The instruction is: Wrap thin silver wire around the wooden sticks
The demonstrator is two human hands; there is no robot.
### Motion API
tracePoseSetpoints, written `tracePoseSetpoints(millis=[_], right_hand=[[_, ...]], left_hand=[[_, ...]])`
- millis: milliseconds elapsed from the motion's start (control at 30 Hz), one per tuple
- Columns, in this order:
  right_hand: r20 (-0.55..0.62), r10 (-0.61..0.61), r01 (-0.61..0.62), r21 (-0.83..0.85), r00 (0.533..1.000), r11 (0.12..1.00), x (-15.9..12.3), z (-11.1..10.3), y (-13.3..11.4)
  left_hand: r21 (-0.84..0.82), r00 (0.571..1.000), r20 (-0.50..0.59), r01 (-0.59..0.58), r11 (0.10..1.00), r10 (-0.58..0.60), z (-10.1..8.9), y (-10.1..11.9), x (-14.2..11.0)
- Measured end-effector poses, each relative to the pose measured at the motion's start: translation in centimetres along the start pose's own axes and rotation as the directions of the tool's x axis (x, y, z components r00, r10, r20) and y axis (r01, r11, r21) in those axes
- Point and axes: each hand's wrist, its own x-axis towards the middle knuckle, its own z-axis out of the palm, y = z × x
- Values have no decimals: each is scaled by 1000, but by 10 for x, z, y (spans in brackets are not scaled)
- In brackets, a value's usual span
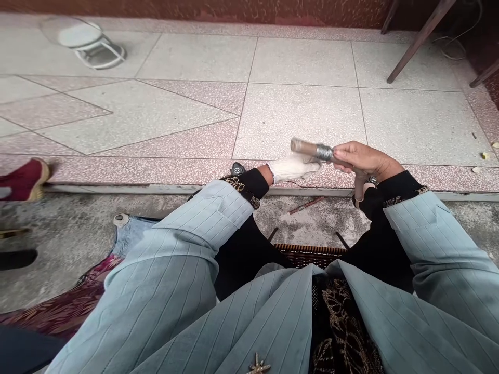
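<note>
My right hand point(360, 157), bare, is closed around one end of a brown wooden rod point(304, 147). Silver metal wire point(324, 152) is wound in a tight coil on the rod, just beyond my fingertips. Below that hand a light brown stick-like part point(359, 186) points down; whether it joins the rod is hidden. My left hand point(294, 167) wears a white knitted glove and lies just under the rod, fingers stretched out and somewhat blurred. I cannot tell whether it touches the rod.
A thin reddish stick point(306, 205) lies on the rough concrete below the tiled step point(187, 176). A woven seat edge point(312, 249) shows between my knees. At the left are a white stool point(99, 49) and another person's red shoe point(25, 179). Wooden furniture legs point(417, 44) stand at back right.
</note>
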Motion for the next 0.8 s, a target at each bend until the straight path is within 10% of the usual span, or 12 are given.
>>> tracePoseSetpoints(millis=[333, 467, 567, 667, 800], right_hand=[[397, 334, -199, -343, 855, 918, 0, -2, 5], [31, 496, -357, -657, 868, 665, 10, -5, 17], [-407, 363, -545, -657, 838, 522, 15, -9, 21], [-572, 221, -518, -431, 790, 739, 17, -9, 20], [-455, 171, -185, 13, 874, 983, 14, 0, 10]], left_hand=[[569, 998, 27, -57, 821, 51, -13, 0, -3], [542, 1000, 23, -21, 840, 10, -10, 12, -5], [337, 999, -27, 52, 940, -46, -5, 11, -5], [31, 995, 46, 86, 996, -87, 1, 6, -4], [-54, 987, 131, 98, 994, -90, 8, 5, -4]])
